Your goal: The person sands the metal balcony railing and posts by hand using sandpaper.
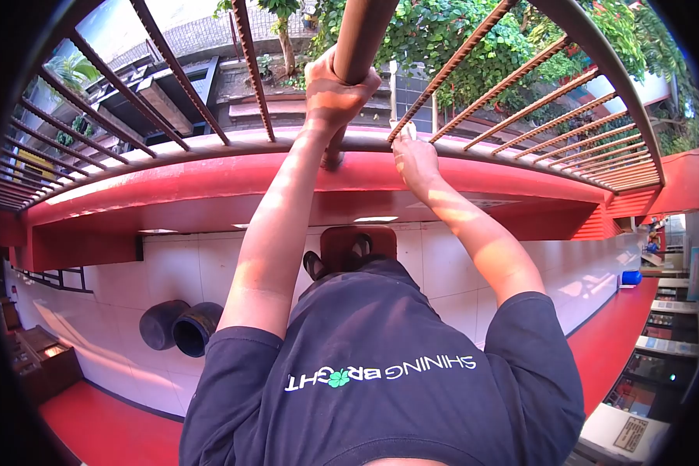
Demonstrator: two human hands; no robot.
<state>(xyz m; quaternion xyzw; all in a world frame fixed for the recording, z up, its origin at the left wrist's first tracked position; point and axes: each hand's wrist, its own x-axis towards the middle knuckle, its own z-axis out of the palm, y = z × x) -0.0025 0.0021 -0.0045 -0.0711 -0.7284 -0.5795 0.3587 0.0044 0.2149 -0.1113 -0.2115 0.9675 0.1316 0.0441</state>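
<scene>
My left hand (339, 89) is wrapped round a thick brown metal post (363, 39) of the railing. Lower and to the right, my right hand (415, 161) is closed on a small whitish, cloth-like piece (403, 129); its exact kind is hard to make out. That piece lies against the foot of a ribbed bar (452, 70), close to the bottom rail (474, 151). Fingers of the right hand are partly hidden behind the piece and the bar.
Beneath the railing runs a red ledge (233, 175). My sandalled feet stand on a red stool or step (380, 242) above pale floor tiles (450, 268). Two dark round pots (163, 325) are at the left. Leafy plants (474, 46) and paving lie beyond the bars.
</scene>
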